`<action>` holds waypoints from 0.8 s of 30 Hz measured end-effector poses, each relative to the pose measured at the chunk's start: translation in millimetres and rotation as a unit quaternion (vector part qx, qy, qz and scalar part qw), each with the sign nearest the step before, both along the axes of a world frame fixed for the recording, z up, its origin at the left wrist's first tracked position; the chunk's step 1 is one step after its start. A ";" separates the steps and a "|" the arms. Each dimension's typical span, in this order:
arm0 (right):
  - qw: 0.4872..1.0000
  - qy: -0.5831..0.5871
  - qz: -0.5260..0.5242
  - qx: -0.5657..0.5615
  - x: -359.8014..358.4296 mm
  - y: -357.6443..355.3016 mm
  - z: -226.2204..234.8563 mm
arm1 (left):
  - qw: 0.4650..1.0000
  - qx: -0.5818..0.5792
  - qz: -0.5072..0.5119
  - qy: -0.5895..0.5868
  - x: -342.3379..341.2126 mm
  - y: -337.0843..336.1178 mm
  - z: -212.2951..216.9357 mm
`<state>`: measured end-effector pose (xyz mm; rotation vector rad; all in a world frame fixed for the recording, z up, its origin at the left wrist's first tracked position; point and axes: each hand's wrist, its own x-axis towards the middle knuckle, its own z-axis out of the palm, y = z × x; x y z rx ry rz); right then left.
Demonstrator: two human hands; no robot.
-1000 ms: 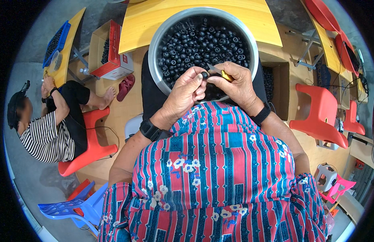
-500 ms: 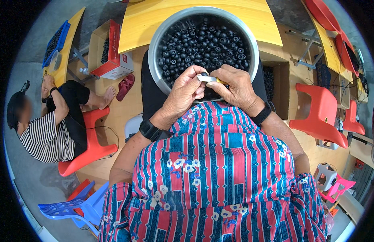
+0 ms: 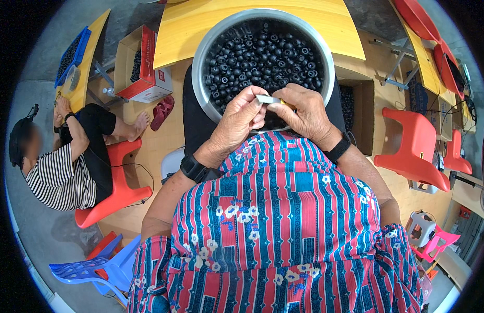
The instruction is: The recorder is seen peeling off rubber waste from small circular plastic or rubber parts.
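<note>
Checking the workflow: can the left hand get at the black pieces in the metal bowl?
Probably yes: the left hand hovers over the metal bowl, whose black pieces lie uncovered, though it pinches a small grey piece.

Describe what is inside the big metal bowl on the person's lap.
The metal bowl is filled with small round black pieces. Both hands, left hand and right hand, cover its near edge, so that part is hidden.

A seated person (image 3: pixel 59 167), red stools (image 3: pixel 414 146), cardboard box (image 3: pixel 142 65).
</note>
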<state>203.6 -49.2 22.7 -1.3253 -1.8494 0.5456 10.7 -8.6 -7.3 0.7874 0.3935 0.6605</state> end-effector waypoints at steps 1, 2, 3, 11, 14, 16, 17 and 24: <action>1.000 0.023 -0.011 -0.008 0.0 1.0 -1.9 | 1.000 -0.009 -0.011 -0.008 -0.8 0.5 -2.1; 1.000 0.023 -0.011 -0.007 0.9 1.5 -3.3 | 0.999 -0.017 -0.023 -0.016 -1.3 0.9 -3.0; 0.999 0.024 -0.039 -0.006 2.1 2.4 -4.6 | 0.999 -0.017 -0.023 -0.015 -1.6 1.0 -0.9; 0.994 0.059 -0.090 -0.022 3.1 4.1 -4.5 | 0.991 -0.084 0.071 -0.072 -20.1 14.5 10.0; 0.994 0.060 -0.086 -0.029 4.5 4.0 -4.7 | 0.994 0.001 0.100 0.040 -20.6 23.4 14.7; 0.995 0.058 -0.079 -0.031 4.4 4.6 -3.3 | 0.967 0.100 0.121 0.199 -19.9 26.7 19.3; 0.995 0.059 -0.079 -0.030 3.9 4.6 -3.4 | 0.967 0.100 0.121 0.200 -17.4 27.3 18.6; 0.994 0.068 -0.079 -0.031 3.1 3.5 -1.2 | 0.671 0.513 0.164 0.509 -8.7 30.9 26.7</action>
